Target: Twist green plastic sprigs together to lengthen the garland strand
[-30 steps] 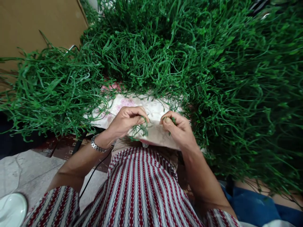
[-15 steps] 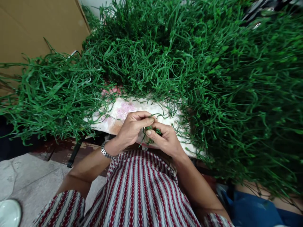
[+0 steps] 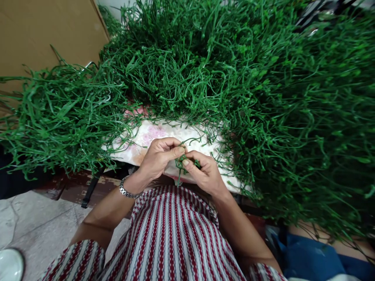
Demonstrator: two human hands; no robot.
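My left hand (image 3: 159,158) and my right hand (image 3: 205,173) meet in front of my chest, both with fingers pinched closed on a small green plastic sprig (image 3: 182,160). A silver watch sits on my left wrist. Under the hands lies a floral cloth (image 3: 146,136) over a low surface. A huge heap of green artificial stems (image 3: 234,78) rings the cloth on the left, back and right, with loose strands trailing onto it.
A brown cardboard panel (image 3: 43,31) stands at the back left. Grey stone floor (image 3: 35,222) shows at lower left with a white dish (image 3: 10,265) at the corner. Blue fabric (image 3: 307,257) lies at lower right.
My hands came together from slightly apart and now pinch the same sprig at the centre. The view shifted a little, so the white dish slid toward the corner.
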